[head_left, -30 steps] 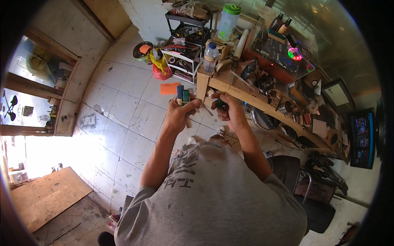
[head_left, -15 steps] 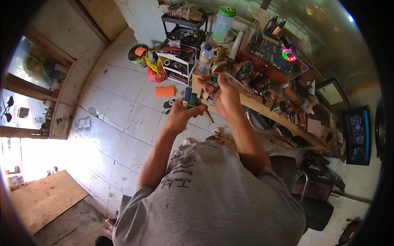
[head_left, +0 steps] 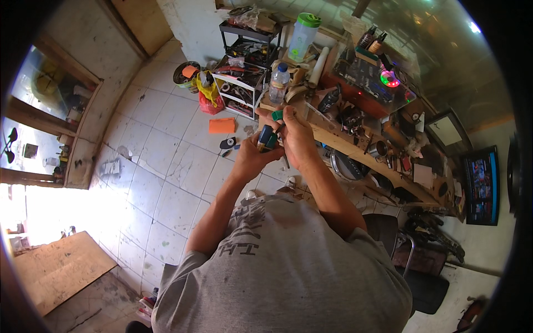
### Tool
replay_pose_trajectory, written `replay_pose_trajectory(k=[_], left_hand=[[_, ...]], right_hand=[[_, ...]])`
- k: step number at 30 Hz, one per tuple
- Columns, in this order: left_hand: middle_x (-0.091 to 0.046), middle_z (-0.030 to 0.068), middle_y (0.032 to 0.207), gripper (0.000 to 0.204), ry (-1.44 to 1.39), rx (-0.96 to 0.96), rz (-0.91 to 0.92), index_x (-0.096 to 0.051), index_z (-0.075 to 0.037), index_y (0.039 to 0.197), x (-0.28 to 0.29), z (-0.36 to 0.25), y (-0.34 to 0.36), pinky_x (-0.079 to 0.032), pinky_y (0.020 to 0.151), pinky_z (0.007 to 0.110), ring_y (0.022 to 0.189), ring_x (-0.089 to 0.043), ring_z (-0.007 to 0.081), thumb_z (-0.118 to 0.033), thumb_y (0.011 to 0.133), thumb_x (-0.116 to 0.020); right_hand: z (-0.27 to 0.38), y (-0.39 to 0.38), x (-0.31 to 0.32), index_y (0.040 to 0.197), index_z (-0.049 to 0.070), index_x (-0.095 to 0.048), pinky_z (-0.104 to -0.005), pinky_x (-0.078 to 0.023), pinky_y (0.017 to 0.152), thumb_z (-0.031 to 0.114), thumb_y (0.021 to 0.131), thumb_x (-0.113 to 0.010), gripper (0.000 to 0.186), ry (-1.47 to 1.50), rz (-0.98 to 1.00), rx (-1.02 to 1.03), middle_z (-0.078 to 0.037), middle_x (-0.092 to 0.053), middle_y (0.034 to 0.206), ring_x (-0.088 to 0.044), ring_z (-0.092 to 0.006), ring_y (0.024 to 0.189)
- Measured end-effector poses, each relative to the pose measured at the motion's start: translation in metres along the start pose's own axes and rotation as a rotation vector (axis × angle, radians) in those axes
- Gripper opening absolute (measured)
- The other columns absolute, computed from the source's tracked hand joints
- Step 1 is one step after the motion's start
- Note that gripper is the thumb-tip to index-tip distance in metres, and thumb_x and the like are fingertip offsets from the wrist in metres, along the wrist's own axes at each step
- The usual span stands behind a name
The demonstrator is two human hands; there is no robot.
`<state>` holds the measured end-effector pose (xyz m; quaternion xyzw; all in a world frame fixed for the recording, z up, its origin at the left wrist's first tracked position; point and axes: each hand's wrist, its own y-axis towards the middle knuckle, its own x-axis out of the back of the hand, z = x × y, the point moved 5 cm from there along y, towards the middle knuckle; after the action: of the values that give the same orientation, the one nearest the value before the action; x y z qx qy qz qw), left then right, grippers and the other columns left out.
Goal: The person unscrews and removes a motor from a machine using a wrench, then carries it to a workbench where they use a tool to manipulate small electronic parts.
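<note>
My left hand (head_left: 250, 161) is closed around a small dark-blue capped tube (head_left: 265, 135) and a dark-green one beside it; their exact kind is hard to make out. Close by on its right, my right hand (head_left: 298, 140) pinches a small green cap-like piece (head_left: 277, 115) between thumb and fingers. The two hands nearly meet in front of me, above the floor by the bench corner. A thin brown stick (head_left: 286, 161) shows below the hands, and what holds it is hidden.
A cluttered wooden bench (head_left: 350, 145) runs along the right, bearing a water bottle (head_left: 278, 83) and tools. Tool racks (head_left: 240, 91) stand ahead. On the tiled floor lie an orange sheet (head_left: 222, 125) and a small black item (head_left: 227, 143). A black chair (head_left: 425, 286) is at the right.
My left hand has moved right and slightly up, tilting the tubes toward the right. My right hand has come a little lower and closer to it, still pinching the green piece.
</note>
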<state>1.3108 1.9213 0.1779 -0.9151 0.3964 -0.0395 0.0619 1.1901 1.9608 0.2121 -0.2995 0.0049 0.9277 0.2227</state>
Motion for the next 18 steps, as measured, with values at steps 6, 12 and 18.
replay_pose_trajectory(k=[6,12,18], left_hand=[[-0.072,0.0045,0.089,0.029,0.045,-0.011,-0.028,-0.07,-0.001,0.102,-0.003,-0.006,0.001,-0.053,0.076,0.029,0.08,-0.065,0.0094,-0.014,0.082,-0.085],[-0.072,0.0048,0.089,0.028,-0.201,0.039,0.096,-0.069,0.0,0.103,-0.004,0.017,0.007,-0.053,0.073,0.03,0.078,-0.066,0.0124,-0.015,0.086,-0.084],[-0.073,0.0033,0.081,0.026,-0.305,0.021,0.057,-0.073,-0.003,0.097,-0.008,0.014,0.008,-0.046,0.063,0.025,0.071,-0.064,0.0088,-0.02,0.083,-0.088]], right_hand=[[-0.012,0.002,0.018,0.116,0.007,-0.055,-0.0249,-0.047,0.085,0.037,0.113,-0.046,0.031,-0.339,0.012,0.096,-0.012,-0.069,0.115,-0.065,-0.013,0.114],[0.01,-0.002,0.001,0.116,0.005,-0.056,-0.0225,-0.046,0.082,0.035,0.108,-0.059,0.031,-0.242,0.094,0.097,-0.009,-0.072,0.106,-0.065,-0.0086,0.095],[0.031,0.005,0.016,0.116,0.002,-0.056,-0.0254,-0.054,0.082,0.03,0.105,-0.065,0.031,-0.278,0.029,0.122,-0.01,-0.074,0.106,-0.071,-0.0148,0.104]])
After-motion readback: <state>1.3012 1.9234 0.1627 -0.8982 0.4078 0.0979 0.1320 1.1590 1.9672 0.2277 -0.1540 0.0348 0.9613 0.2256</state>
